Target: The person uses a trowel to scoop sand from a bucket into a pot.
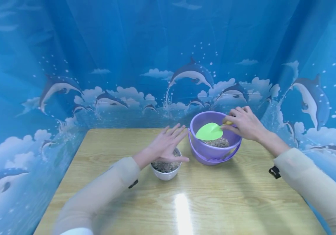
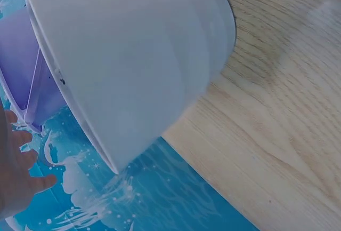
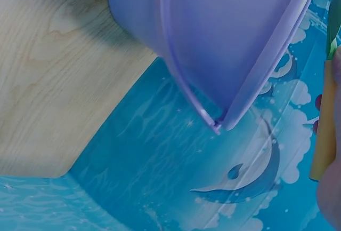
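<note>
My right hand [image 1: 244,124] grips the yellow handle [image 3: 323,124] of a toy shovel. The shovel's light green blade [image 1: 209,131] is over the mouth of a purple bucket [image 1: 212,153], which has grainy grey-brown material [image 1: 218,142] inside. To the left, my left hand [image 1: 169,143] is spread out above a white bowl [image 1: 165,176], fingers straight and thumb out to the side. More of the grainy material [image 1: 165,166] fills the bowl; the hand hides part of it. In the left wrist view the fingers [image 2: 26,159] are apart from the bowl's rim.
Bowl and bucket stand side by side on a wood-grain table [image 1: 120,202]. The bucket's purple carrying handle [image 1: 215,161] hangs down its front. A blue dolphin-print curtain [image 1: 144,39] surrounds the table's back and sides. Light glares on the tabletop near the front.
</note>
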Demonstrator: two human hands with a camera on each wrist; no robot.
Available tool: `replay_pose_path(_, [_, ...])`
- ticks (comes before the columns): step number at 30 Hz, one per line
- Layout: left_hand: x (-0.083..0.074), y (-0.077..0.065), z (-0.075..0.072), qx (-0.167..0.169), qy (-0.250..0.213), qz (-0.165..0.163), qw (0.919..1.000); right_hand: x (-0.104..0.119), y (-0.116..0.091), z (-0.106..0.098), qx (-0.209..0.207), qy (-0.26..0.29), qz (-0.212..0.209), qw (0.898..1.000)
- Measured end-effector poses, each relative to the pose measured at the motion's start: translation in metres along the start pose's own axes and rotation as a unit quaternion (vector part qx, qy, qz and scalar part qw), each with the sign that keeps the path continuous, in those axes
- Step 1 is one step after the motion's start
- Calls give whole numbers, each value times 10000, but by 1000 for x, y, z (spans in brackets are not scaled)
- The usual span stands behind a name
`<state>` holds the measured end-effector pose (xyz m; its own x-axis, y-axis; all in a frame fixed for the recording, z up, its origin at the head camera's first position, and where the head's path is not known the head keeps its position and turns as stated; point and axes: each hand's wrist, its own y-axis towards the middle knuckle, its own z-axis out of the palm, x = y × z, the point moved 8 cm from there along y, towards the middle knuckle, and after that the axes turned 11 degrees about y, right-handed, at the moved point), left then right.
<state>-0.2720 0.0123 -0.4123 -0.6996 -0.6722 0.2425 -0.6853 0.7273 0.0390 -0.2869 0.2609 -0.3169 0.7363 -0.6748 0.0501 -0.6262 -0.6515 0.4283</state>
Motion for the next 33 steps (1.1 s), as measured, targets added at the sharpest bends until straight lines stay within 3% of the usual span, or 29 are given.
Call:
replay_pose_path(12, [-8,19,-4,-38,-36,42,10000,-25,-13,2,82,-29,491,9988])
replay_pose_path(27, [-12,37,-4,58,65,-25,10000,-43,-19,19,308,-165,753,9966])
replay_pose_path(33, [-12,43,-4,47,3,-81,10000,-44,-21,29,375,-204,635,9971])
